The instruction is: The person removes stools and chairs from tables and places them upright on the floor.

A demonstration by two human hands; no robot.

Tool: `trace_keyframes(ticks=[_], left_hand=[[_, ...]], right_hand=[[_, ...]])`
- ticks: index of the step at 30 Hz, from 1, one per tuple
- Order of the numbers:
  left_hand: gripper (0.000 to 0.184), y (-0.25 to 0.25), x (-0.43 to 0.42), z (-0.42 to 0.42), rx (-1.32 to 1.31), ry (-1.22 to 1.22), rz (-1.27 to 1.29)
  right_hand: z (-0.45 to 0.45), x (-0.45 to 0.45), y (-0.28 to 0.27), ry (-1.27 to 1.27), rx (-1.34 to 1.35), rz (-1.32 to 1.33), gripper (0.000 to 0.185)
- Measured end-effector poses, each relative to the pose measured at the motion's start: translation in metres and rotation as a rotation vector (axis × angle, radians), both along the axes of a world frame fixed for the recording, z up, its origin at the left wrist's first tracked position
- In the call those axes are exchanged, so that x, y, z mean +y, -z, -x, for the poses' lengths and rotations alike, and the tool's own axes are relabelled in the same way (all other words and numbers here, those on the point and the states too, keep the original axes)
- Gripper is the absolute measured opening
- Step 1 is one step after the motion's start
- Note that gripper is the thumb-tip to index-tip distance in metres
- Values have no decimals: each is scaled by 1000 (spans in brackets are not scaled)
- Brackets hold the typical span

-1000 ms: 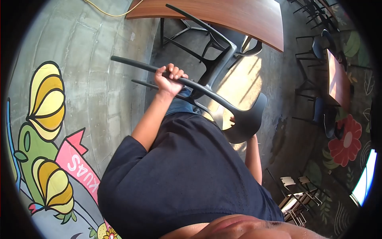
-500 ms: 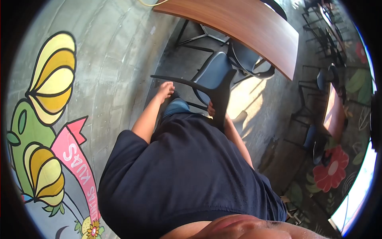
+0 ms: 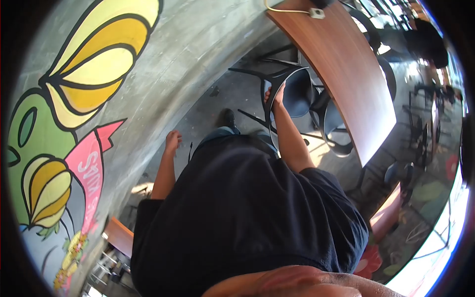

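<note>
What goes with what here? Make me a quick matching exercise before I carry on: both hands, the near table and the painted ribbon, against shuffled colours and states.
Things
1. Left hand
2. Near table
3. Ribbon
4. Right hand

Colours and states
A. Gripping a chair
B. Pink, painted on the wall
C. Apart from any chair, fingers loosely curled
D. Brown on top

Right pairs: 1-C, 2-D, 3-B, 4-A
</note>
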State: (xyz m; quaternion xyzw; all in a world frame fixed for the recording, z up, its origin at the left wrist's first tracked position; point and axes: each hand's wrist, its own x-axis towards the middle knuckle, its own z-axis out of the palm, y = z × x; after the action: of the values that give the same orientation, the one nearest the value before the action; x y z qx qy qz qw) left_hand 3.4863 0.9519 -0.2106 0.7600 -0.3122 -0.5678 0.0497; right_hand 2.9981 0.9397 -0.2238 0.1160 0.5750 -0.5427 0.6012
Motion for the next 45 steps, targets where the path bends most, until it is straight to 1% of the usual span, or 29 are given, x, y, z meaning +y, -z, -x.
trace_keyframes(ticks=[2, 5, 8, 9, 12, 13, 14, 15, 16, 17, 18, 19, 20, 22, 24, 25, 27, 28, 29, 30, 32, 34, 36, 39, 41, 42, 43, 44, 45], left_hand=[[33, -19, 22, 13, 115, -154, 154], [34, -37, 69, 27, 65, -267, 109], [35, -35, 147, 23, 7, -192, 95], [33, -43, 169, 30, -81, -233, -27], [31, -55, 254, 51, -173, -584, -180], [28, -66, 275, 66, -157, -696, -230], [28, -41, 333, 60, -70, -723, -136], [28, -33, 367, 60, 194, -844, -162], [27, -62, 353, 112, -118, -769, -291], [26, -56, 379, 127, -2, -721, -252], [24, -60, 386, 152, -8, -560, -242], [26, -56, 398, 173, 52, -579, -195], [30, -52, 408, 194, 139, -588, -96], [37, -66, 392, 234, 87, -489, -73], [39, -77, 374, 259, 28, -539, -67], [39, -58, 388, 266, -3, -578, 55], [38, -62, 383, 281, -94, -633, 72], [37, -64, 382, 284, -148, -638, 80], [37, -58, 389, 287, -122, -684, 133], [37, -51, 400, 292, -131, -749, 171], [37, -33, 420, 295, -88, -862, 190], [36, -35, 434, 299, -91, -978, 180], [35, -28, 464, 305, -115, -1080, 253], [38, 57, 545, 317, -116, -1271, 230], [21, 85, 598, 325, -236, -1355, 294], [33, 113, 631, 331, -185, -1475, 209], [30, 105, 651, 328, -328, -1423, 145], [26, 99, 664, 322, -454, -1521, 119], [25, 92, 677, 313, -419, -1739, 221]], right_hand=[[12, -28, 20, -22, 65, -12, 78], [30, -65, 46, -14, 188, -103, 78], [41, -90, 57, -81, 298, -176, 79], [45, -90, 68, -109, 282, -191, 79], [68, -107, 130, -209, 408, -223, 78], [77, -114, 167, -315, 523, -292, 86], [76, -115, 187, -421, 638, -361, 95], [71, -118, 156, -413, 635, -333, 95], [76, -124, 185, -352, 852, -439, 91], [69, -129, 125, -485, 804, -457, 95], [69, -131, 140, -479, 865, -489, 94], [86, -142, 178, -490, 925, -500, 94], [89, -153, 177, -495, 911, -438, 90], [90, -151, 160, -455, 763, -253, 84], [91, -149, 145, -416, 576, -103, 79], [91, -146, 134, -413, 489, -59, 76], [96, -138, 114, -449, 360, -18, 73], [106, -141, 131, -569, 363, -79, 74], [96, -134, 89, -648, 270, -180, 74], [95, -127, 89, -679, 349, -174, 78], [65, -94, 29, -753, 506, -130, 77], [74, -105, 87, -842, 715, -262, 78], [43, -76, 57, -1027, 1003, -141, 70], [0, -44, 39, -1116, 1328, 57, 63], [-39, -22, 43, -1251, 1386, 166, 58], [-63, -6, 48, -1356, 1375, 228, 55], [-91, 11, 54, -1493, 1339, 291, 53], [-125, 32, 59, -1647, 1281, 353, 50], [-160, 55, 65, -1808, 1202, 427, 48]])
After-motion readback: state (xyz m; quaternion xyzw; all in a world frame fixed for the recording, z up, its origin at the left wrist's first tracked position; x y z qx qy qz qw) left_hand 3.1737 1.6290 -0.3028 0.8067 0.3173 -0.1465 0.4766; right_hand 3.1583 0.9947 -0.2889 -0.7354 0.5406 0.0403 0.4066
